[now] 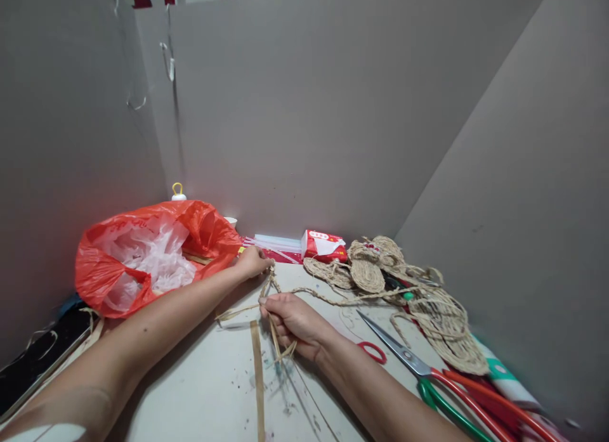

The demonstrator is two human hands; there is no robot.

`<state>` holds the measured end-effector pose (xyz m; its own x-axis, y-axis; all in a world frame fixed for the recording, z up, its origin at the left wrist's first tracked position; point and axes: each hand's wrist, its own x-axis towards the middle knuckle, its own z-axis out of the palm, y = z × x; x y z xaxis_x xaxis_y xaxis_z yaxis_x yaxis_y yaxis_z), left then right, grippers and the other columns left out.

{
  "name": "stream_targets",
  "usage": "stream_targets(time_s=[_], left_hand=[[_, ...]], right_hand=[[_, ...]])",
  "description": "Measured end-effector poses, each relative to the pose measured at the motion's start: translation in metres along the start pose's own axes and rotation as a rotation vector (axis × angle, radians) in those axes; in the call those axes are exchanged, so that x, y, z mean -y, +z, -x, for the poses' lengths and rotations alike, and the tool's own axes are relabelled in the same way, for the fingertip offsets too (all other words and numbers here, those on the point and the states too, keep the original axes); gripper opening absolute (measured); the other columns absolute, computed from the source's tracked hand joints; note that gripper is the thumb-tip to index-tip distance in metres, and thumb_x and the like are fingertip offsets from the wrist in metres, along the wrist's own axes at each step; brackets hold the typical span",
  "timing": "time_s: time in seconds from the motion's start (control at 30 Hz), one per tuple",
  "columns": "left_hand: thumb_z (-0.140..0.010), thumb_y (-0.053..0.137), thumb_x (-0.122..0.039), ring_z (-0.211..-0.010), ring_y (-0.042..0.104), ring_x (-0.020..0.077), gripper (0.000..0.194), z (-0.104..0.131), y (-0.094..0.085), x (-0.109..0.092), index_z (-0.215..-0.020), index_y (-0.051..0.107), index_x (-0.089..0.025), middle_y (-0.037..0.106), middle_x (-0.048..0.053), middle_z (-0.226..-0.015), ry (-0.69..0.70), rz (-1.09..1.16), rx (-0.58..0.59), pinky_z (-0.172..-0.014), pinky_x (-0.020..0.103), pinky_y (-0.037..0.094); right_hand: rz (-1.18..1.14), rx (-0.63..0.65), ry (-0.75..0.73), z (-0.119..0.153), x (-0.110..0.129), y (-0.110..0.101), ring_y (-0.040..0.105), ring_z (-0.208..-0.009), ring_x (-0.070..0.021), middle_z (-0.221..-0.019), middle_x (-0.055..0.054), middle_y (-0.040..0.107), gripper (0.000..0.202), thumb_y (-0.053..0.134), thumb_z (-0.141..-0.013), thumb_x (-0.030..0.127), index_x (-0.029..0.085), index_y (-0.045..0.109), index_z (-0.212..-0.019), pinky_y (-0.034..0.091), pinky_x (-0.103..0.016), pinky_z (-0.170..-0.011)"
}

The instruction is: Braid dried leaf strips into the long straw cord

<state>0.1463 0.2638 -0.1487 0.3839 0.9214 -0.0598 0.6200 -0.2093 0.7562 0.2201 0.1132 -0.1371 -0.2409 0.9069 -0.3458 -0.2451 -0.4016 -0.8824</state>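
1. Red bag: at nine o'clock from the left hand, on the bench.
2. Left hand: fingers pinching the straw braid at its top.
3. Straw braid: six o'clock from those fingers, twelve from the right's.
4. Right hand: fingers closed on straw strands.
5. Straw coils: two o'clock from it.
6. Scissors: four o'clock.

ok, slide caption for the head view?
Left hand and right hand hold part-braided tan fibre cord over a white table near a red plastic bag.
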Motion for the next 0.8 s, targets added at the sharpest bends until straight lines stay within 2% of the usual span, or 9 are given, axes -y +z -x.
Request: stream_targets(time_s=[0.07,0.17,0.43,0.5,0.57,0.67,0.8], left_hand=[[-0.084,0.058,-0.034,-0.069,0.060,0.0139,0.026,-0.007,0.008,-0.002,-0.098,0.060,-0.011,0.064,0.006,-0.086,-0.011,-0.040,0.025,-0.062,0.029,0.050],[-0.088,0.053,-0.033,-0.096,0.058,0.0186,0.032,-0.014,0.012,-0.001,-0.115,0.054,-0.015,0.057,0.008,-0.113,0.002,-0.080,0.053,-0.081,0.039,0.051],[-0.088,0.053,-0.034,-0.100,0.057,0.0198,0.034,-0.011,0.010,-0.001,-0.117,0.053,-0.016,0.055,0.009,-0.118,0.041,-0.056,-0.002,-0.084,0.041,0.050],[-0.088,0.053,-0.033,-0.094,0.059,0.0188,0.031,-0.006,0.009,-0.002,-0.112,0.056,-0.014,0.058,0.008,-0.110,0.032,-0.019,-0.021,-0.079,0.038,0.051],[-0.086,0.054,-0.030,-0.075,0.060,0.0157,0.023,0.001,0.005,-0.002,-0.097,0.060,-0.011,0.063,0.006,-0.088,0.017,0.033,-0.043,-0.066,0.030,0.051],[-0.085,0.050,-0.023,-0.045,0.048,0.0095,0.015,0.020,-0.010,-0.001,-0.076,0.056,-0.013,0.054,-0.001,-0.055,0.011,0.129,-0.090,-0.046,0.022,0.039],[-0.085,0.044,-0.023,-0.042,0.041,0.0060,0.013,0.069,-0.042,-0.003,-0.074,0.047,-0.017,0.051,-0.005,-0.057,0.076,0.225,-0.205,-0.043,0.019,0.032]], right_hand=[[0.005,0.003,0.000,0.000,0.001,0.000,0.010,-0.032,-0.0014,-0.036,0.013,0.025,0.027,0.061,-0.075,0.032,0.016,0.047,-0.057,0.006,-0.016,-0.032],[0.018,0.034,0.025,0.002,0.001,0.002,0.012,-0.031,-0.0014,-0.036,0.013,0.027,0.025,0.061,-0.074,0.030,0.016,0.049,-0.057,0.008,-0.016,-0.031],[0.020,0.063,0.033,0.004,0.000,0.007,0.013,-0.031,-0.0016,-0.038,0.012,0.028,0.028,0.060,-0.077,0.032,0.017,0.047,-0.058,0.008,-0.015,-0.031],[0.022,0.070,0.036,0.005,0.002,0.006,0.013,-0.031,-0.0015,-0.038,0.012,0.029,0.029,0.060,-0.077,0.033,0.017,0.047,-0.057,0.008,-0.015,-0.031],[0.016,0.079,0.028,0.007,0.004,0.004,0.013,-0.032,-0.0014,-0.039,0.012,0.029,0.029,0.061,-0.076,0.034,0.017,0.047,-0.057,0.008,-0.015,-0.031],[-0.006,0.097,0.002,0.008,0.008,-0.001,0.012,-0.033,-0.0013,-0.039,0.013,0.026,0.029,0.064,-0.074,0.035,0.016,0.048,-0.059,0.008,-0.015,-0.031],[-0.033,0.116,-0.015,0.009,0.011,-0.003,0.011,-0.034,-0.0008,-0.040,0.013,0.026,0.030,0.067,-0.072,0.035,0.016,0.049,-0.059,0.007,-0.014,-0.031]])
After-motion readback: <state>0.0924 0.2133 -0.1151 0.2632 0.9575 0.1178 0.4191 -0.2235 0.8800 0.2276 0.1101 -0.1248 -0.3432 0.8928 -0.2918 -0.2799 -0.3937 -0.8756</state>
